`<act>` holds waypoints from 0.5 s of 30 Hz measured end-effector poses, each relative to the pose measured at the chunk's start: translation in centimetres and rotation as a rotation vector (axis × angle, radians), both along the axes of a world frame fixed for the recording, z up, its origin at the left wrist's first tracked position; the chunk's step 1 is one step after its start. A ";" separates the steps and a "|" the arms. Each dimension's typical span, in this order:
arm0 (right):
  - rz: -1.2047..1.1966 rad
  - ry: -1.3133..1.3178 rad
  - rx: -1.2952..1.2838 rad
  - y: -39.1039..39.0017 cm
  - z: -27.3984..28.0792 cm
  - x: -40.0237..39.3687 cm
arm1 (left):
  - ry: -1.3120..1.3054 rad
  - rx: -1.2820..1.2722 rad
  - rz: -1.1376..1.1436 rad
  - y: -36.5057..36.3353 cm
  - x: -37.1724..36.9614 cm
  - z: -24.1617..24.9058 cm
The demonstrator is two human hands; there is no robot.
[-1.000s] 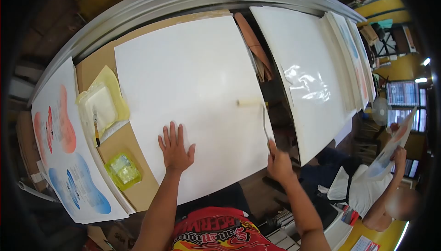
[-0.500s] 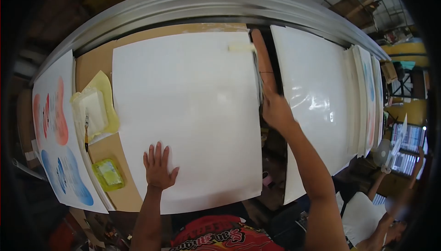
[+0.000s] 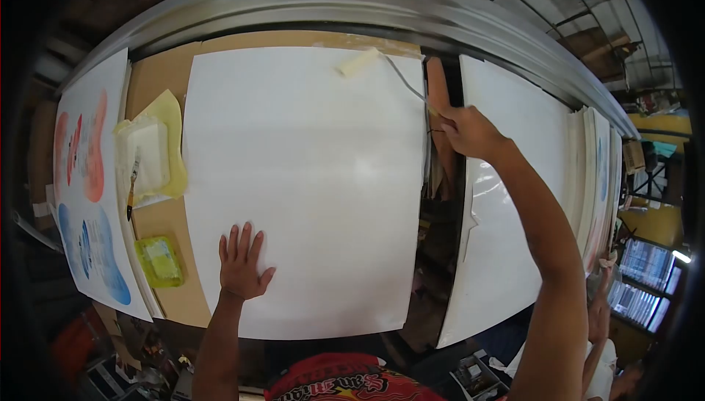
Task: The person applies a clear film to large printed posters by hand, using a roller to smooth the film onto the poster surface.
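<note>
A large white sheet (image 3: pixel 308 151) lies over brown cardboard (image 3: pixel 165 78) in front of me. My left hand (image 3: pixel 244 265) rests flat on its lower left part, fingers spread. Gripped in my right hand (image 3: pixel 470 131) is a paint roller (image 3: pixel 358 64) with a thin wire frame; its pale cream sleeve is at the sheet's upper right. My right hand is past the sheet's right edge, above a dark gap, and its fingers wrap round the handle, which is mostly hidden.
Left of the sheet are a white tray (image 3: pixel 148 155) on yellow paper, a paintbrush (image 3: pixel 133 182) and a yellow-green container (image 3: pixel 158 261). Printed sheets (image 3: pixel 92 188) lie further left. A glossy white sheet (image 3: pixel 514 217) is at the right. Metal rails (image 3: pixel 294 1) run behind. Another person's arm (image 3: pixel 598 320) shows lower right.
The roller has swung from the sheet's right edge leftward along its top, and its wire frame now shows. My right hand is higher in view. My left hand stays flat on the sheet.
</note>
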State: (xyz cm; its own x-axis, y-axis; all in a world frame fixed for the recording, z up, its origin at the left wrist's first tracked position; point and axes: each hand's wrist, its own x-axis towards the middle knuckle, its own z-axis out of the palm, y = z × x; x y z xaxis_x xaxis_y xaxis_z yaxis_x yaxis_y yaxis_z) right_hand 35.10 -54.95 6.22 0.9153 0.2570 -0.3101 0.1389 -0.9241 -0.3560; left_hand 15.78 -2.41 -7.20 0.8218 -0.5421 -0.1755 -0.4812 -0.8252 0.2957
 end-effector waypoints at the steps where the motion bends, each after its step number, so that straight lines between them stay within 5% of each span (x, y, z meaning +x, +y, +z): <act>1: 0.006 0.011 0.010 -1.4 0.2 -1.1 | -0.010 -0.016 0.002 0.0 0.1 -0.1; 5: 0.032 0.087 0.044 -5.7 0.8 -4.4 | 0.004 0.001 0.023 0.1 0.1 -0.2; 11: 0.167 -0.091 0.069 0.1 -2.8 4.4 | -0.057 -0.033 0.014 0.1 0.2 -0.2; 15: 0.051 -0.136 -0.026 5.4 -4.6 2.2 | -0.066 -0.033 0.010 0.1 0.1 0.0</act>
State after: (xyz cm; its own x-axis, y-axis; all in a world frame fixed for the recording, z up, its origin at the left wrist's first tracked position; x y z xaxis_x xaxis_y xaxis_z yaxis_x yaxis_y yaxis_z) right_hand 37.34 -49.53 1.65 0.9353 0.2977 -0.1912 0.2310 -0.9232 -0.3072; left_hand 15.92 -2.33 -7.19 0.8363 -0.5385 -0.1035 -0.4923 -0.8205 0.2906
